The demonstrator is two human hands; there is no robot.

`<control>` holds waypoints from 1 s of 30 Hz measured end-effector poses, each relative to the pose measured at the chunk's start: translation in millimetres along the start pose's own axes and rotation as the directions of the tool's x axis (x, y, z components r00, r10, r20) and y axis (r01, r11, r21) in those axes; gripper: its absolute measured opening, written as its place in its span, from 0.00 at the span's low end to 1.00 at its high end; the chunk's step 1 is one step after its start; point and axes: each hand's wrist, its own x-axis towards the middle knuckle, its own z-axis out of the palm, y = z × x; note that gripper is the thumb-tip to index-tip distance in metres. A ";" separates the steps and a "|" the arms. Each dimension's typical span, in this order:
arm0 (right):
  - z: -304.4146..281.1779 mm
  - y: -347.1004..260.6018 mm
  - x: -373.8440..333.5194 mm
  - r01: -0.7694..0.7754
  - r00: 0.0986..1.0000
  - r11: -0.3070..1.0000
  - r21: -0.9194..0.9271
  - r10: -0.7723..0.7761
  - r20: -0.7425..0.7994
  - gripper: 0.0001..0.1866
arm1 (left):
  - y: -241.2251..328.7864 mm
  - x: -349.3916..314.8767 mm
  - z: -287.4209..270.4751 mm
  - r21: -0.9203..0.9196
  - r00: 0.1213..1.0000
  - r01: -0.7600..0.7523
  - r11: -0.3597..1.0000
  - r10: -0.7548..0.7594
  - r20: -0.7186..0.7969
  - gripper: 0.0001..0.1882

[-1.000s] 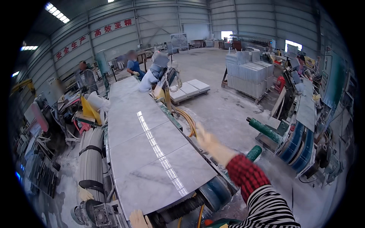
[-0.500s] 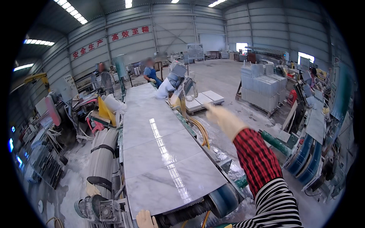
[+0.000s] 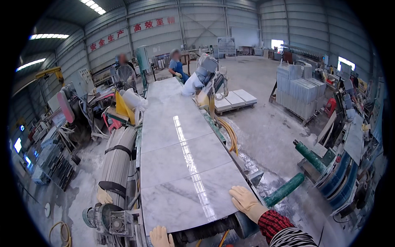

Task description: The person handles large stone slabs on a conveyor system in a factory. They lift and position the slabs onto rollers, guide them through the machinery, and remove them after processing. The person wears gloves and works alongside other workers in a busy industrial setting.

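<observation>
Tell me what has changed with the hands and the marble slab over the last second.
The right hand came down from mid-air and now lies flat on the near right corner of the marble slab. The left hand has appeared at the slab's near edge. The slabs lie on the line as before.

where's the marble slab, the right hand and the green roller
marble slab [image 3: 181,193], head view, bare middle of its polished top
right hand [image 3: 245,200], head view, back of the glove
green roller [image 3: 284,189], head view, middle of its barrel
</observation>
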 end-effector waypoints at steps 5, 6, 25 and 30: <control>6.3 5.6 -5.6 -0.037 0.998 0.999 0.000 0.037 -0.051 0.11 | 9.9 6.3 -7.4 -0.003 0.999 0.031 1.000 -0.031 0.027 0.31; 7.1 6.4 -6.7 -0.048 0.998 0.999 0.000 0.048 -0.051 0.11 | 12.0 7.2 -8.6 -0.007 0.999 0.037 0.999 -0.037 0.032 0.31; 1.9 -2.3 -11.3 -0.080 0.996 0.997 0.000 0.080 -0.049 0.10 | 14.3 1.1 -15.5 -0.005 0.999 0.040 0.999 -0.040 0.016 0.30; 1.4 -3.9 -11.7 -0.065 0.994 0.998 0.011 0.066 -0.085 0.09 | 12.6 -4.2 -13.8 -0.006 0.999 0.028 1.000 -0.028 0.016 0.31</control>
